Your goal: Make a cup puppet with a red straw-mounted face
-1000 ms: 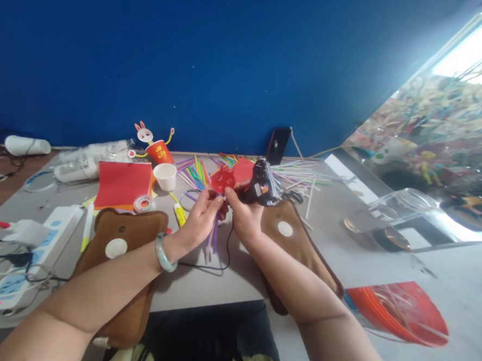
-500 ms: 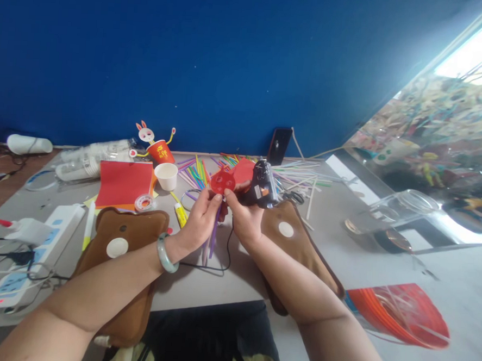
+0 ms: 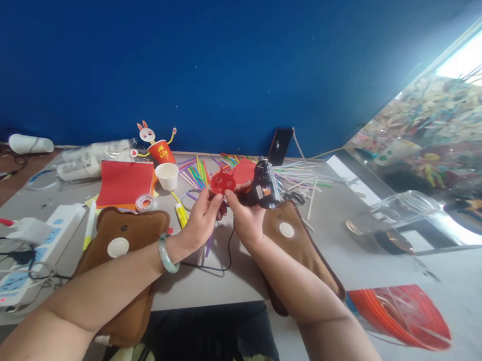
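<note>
My left hand pinches the left edge of a red round paper disc with dark marks on it. The thumb of my right hand presses the disc's lower right edge. A black glue gun sits in the curled fingers of that same hand, partly covered, and its dark cord runs down from there over the table. The fingers under the disc are mostly hidden. Below my hands a purple strip shows in part. A sheet of red paper lies just behind the disc.
Coloured sticks spread behind my hands. A white paper cup stands left, near a red cup with a rabbit figure. Brown pouches lie under both forearms. A power strip is far left; scissors lie right.
The purple strip that hung below my hands now shows lower and shorter. My hands, the disc and the glue gun have hardly moved.
</note>
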`<state>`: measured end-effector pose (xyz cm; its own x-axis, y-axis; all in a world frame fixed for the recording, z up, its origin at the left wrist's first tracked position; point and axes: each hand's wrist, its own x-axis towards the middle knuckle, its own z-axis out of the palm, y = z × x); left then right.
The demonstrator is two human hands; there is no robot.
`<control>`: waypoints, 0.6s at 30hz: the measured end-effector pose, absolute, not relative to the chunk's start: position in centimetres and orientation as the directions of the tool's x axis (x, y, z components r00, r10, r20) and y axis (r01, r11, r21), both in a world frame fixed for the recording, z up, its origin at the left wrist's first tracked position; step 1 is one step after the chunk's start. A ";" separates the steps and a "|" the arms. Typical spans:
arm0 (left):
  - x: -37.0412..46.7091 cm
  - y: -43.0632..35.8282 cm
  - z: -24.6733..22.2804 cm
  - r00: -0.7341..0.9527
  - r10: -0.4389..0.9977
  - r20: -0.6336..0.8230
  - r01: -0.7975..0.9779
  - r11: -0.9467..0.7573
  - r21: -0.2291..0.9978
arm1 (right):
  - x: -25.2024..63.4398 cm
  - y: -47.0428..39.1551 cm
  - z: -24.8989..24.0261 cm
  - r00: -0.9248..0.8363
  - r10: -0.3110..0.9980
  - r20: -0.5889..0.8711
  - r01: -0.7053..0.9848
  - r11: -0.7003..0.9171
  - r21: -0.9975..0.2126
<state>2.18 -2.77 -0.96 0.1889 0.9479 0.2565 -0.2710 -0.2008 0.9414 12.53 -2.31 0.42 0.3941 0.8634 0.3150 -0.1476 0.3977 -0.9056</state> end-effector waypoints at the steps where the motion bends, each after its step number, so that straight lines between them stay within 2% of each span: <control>1: 2.2 -2.7 -1.0 0.188 0.946 0.263 -0.266 -0.209 0.941 | 12.5 -2.3 0.4 0.383 0.871 0.308 -0.161 0.391 -0.906; 9: 2.1 -2.7 -0.7 0.163 0.949 0.271 -0.300 -0.214 0.930 | 12.5 -2.4 0.4 0.386 0.857 0.340 -0.111 0.409 -0.906; 18: 2.3 -2.9 0.3 0.147 0.969 0.199 -0.354 -0.136 0.925 | 12.6 -2.2 0.0 0.361 0.856 0.370 -0.085 0.425 -0.901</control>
<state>2.27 -2.92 0.28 0.1470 0.9689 0.1989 -0.3535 -0.1364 0.9254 12.65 -2.17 0.01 0.3612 0.8560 0.3699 -0.0848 0.4252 -0.9011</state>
